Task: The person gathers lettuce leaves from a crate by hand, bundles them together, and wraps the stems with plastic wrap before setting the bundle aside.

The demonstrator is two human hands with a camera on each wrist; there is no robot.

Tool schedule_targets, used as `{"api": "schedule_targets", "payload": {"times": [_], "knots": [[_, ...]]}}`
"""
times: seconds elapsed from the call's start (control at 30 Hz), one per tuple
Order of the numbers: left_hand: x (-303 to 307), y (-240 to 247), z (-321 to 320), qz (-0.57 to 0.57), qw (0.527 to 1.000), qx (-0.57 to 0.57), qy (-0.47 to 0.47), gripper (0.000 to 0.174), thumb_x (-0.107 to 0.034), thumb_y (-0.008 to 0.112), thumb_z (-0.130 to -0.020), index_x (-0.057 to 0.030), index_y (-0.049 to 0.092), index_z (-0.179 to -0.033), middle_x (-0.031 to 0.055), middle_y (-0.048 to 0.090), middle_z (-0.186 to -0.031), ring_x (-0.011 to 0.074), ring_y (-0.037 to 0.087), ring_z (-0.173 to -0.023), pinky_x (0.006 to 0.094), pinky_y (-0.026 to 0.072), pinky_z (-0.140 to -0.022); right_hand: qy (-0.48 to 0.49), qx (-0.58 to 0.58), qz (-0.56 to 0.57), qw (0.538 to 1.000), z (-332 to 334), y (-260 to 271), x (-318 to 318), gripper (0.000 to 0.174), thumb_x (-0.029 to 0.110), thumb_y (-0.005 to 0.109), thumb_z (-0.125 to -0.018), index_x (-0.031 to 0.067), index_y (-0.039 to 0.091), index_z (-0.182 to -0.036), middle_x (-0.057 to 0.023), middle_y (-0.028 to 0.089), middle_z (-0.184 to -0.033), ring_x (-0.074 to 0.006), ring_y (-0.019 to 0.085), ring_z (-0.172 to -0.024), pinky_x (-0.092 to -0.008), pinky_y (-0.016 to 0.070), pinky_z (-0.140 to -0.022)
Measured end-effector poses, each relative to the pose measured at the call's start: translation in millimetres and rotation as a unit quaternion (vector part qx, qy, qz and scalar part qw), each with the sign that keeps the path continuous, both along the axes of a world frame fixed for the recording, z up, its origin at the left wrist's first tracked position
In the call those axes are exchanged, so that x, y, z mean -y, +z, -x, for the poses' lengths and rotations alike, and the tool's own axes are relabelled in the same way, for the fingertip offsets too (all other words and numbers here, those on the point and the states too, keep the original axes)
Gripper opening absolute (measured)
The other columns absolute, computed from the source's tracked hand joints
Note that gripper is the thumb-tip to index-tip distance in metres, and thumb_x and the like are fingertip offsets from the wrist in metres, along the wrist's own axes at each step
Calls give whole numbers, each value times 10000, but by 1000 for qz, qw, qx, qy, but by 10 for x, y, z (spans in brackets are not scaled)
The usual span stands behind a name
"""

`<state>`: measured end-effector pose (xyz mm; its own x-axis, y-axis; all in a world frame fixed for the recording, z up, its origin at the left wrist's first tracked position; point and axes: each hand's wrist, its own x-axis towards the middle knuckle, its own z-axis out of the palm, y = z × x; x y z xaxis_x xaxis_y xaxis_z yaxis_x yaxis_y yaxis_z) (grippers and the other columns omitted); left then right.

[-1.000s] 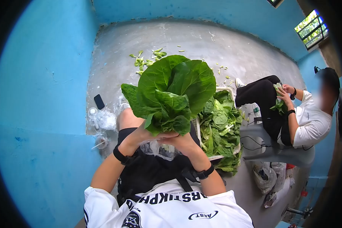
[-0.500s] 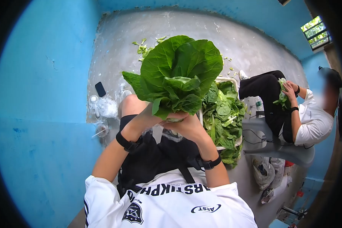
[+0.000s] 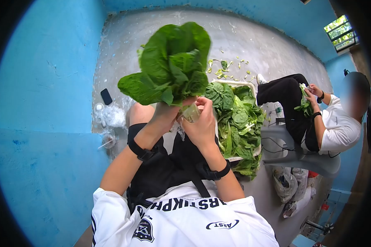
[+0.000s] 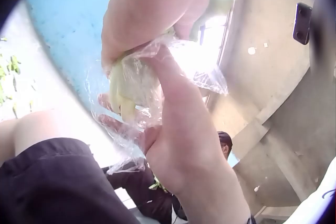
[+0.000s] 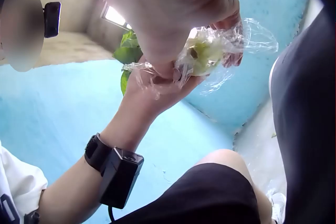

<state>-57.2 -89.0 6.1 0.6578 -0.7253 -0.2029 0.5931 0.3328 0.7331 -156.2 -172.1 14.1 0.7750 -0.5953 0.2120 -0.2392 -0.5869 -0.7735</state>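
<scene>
A head of leafy greens (image 3: 175, 61) is held upright in front of me, its broad dark leaves spreading at the top. Around its stalk, just below the leaves, my left hand (image 3: 165, 117) grips. Clear plastic film (image 4: 144, 85) wraps the pale stalk and hangs loose in crumpled folds in the left wrist view. At the stalk's lower end, my right hand (image 3: 200, 126) pinches the film with thumb and fingers. The cut base (image 5: 202, 56) shows through the film in the right wrist view, between the two hands.
A white crate (image 3: 239, 83) heaped with greens stands to my right. Beyond it a seated person (image 3: 332, 119) handles another bunch. Crumpled plastic (image 3: 113, 115) and a phone (image 3: 106, 96) lie on the floor at left. Leaf scraps (image 3: 222, 74) lie farther off.
The greens have moved to the left and away from me. The right hand has shifted from beneath the greens to the stalk's right side, and the wrapped stalk now shows between the hands.
</scene>
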Motion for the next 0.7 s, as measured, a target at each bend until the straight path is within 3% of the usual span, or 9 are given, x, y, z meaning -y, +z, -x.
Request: {"api": "schedule_targets", "payload": {"times": [0.23, 0.3, 0.37, 0.4, 0.43, 0.5, 0.53, 0.57, 0.7], "knots": [[-31, 113, -25, 32, 998, -55, 15, 282, -77, 717, -838, -16, 625, -1098, 81, 682, -1019, 155, 644, -959, 311, 535, -826, 12, 43, 103, 994, -44, -28, 23, 546, 231, 806, -677, 28, 497, -1079, -145, 581, -1033, -356, 610, -953, -438, 525, -746], [-48, 154, 6, 15, 998, -46, 44, 232, -154, 625, -910, 3, 631, -1080, 100, 675, -1064, 184, 643, -980, 317, 514, -885, 16, 28, 75, 997, -33, 9, 19, 571, 274, 822, -686, 22, 512, -1094, -158, 587, -1049, -357, 614, -967, -430, 527, -762], [-164, 62, -22, 12, 999, -39, 36, 206, -146, 627, -899, 5, 631, -1040, 96, 675, -1009, 181, 647, -949, 316, 513, -881, 115, -18, -10, 993, -19, 172, 0, 645, 331, 839, -699, 8, 513, -1152, -173, 594, -1099, -324, 627, -1013, -400, 525, -802], [-250, -17, -23, -7, 998, -12, 64, 192, -152, 618, -897, 0, 627, -1014, 92, 670, -975, 181, 646, -923, 319, 512, -865, 162, -57, -78, 982, 5, 257, 6, 757, 396, 835, -732, 0, 473, -1266, -182, 577, -1196, -277, 607, -1111, -360, 492, -904], [-340, -63, -43, -23, 995, 16, 93, 180, -158, 609, -896, -5, 623, -988, 87, 665, -941, 181, 645, -897, 323, 511, -849, 162, -55, -73, 983, 37, 198, 19, 757, 396, 835, -732, 0, 473, -1266, -182, 577, -1196, -277, 607, -1111, -360, 492, -904], [-642, -53, -119, -6, 994, 38, 104, 174, -122, 619, -866, 9, 632, -980, 92, 666, -947, 175, 644, -882, 312, 521, -751, 286, -22, -375, 882, 99, 13, 42, 785, 362, 817, -778, 3, 416, -1350, -173, 545, -1267, -256, 564, -1184, -358, 435, -1006], [-797, 46, -160, -7, 995, 51, 88, 160, -159, 588, -875, -9, 598, -929, 85, 626, -884, 187, 618, -835, 330, 502, -761, 313, -6, -408, 858, 141, 41, 114, 771, 283, 797, -818, 11, 370, -1399, -160, 520, -1297, -259, 536, -1220, -380, 393, -1065], [-970, 124, -200, -9, 995, 64, 72, 169, -196, 557, -884, -27, 564, -877, 78, 587, -822, 199, 592, -789, 348, 483, -771, 297, 31, -337, 893, 165, 46, 183, 695, 198, 778, -832, 15, 393, -1381, -152, 543, -1272, -250, 547, -1207, -384, 402, -1062], [-1641, 238, -312, 56, 980, 113, 154, 191, -189, 522, -882, -6, 551, -836, 85, 523, -779, 206, 561, -750, 353, 476, -735, 239, 24, -291, 926, 277, 426, 351, 525, 78, 737, -837, 37, 499, -1303, -104, 583, -1230, -209, 562, -1171, -368, 448, -1019]]}}
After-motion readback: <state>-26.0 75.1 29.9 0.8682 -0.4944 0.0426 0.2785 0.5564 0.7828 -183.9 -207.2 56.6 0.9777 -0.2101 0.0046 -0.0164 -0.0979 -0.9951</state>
